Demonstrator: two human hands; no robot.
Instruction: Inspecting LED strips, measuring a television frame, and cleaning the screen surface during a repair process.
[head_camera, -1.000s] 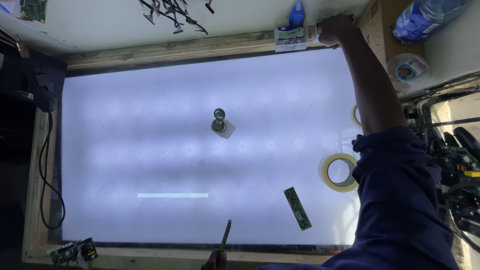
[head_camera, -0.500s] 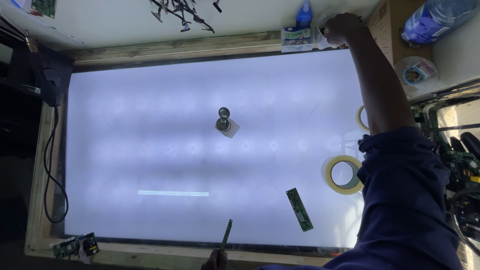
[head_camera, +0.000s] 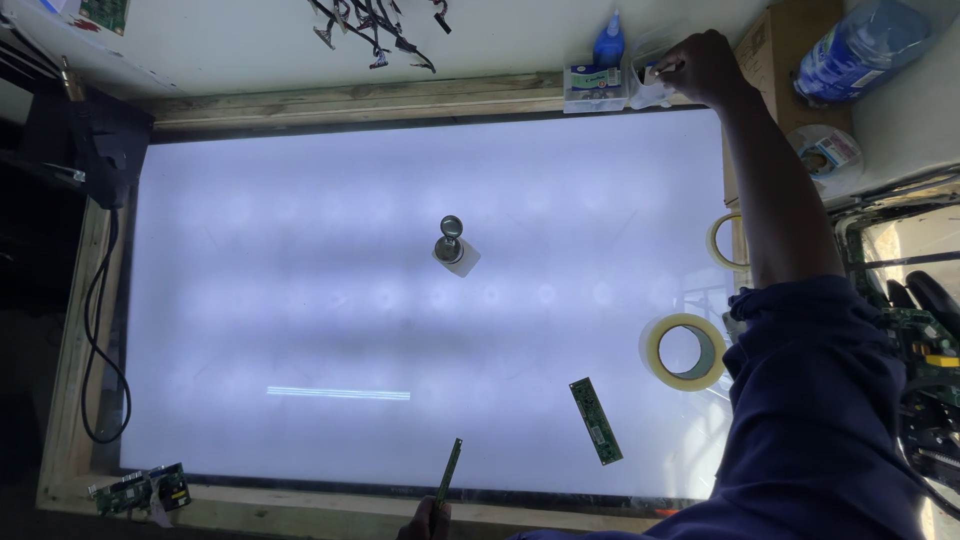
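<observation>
My right hand (head_camera: 703, 66) reaches to the far right corner of the glowing white panel (head_camera: 300, 230). Its fingers are pinched on a small pale object (head_camera: 655, 72) beside a small box (head_camera: 593, 88) and a blue bottle (head_camera: 609, 42). At the near edge, my left hand (head_camera: 425, 522) is only partly in view. It holds a thin green strip (head_camera: 450, 472) that points up over the panel. A metal knob-shaped piece on a white pad (head_camera: 452, 243) stands in the panel's middle, far from both hands.
A green circuit strip (head_camera: 596, 420) and a tape roll (head_camera: 683, 352) lie on the panel's right side, with another tape roll (head_camera: 722, 240) at its edge. The wooden frame (head_camera: 350, 100) surrounds the panel. A circuit board (head_camera: 140, 490), black cable (head_camera: 100, 350), loose connectors (head_camera: 370, 20) and water bottle (head_camera: 860, 45) lie around it.
The view has drifted slightly. My right hand stays at the far corner with its fingers now closed on the small pale object. My left hand and the green strip have not moved.
</observation>
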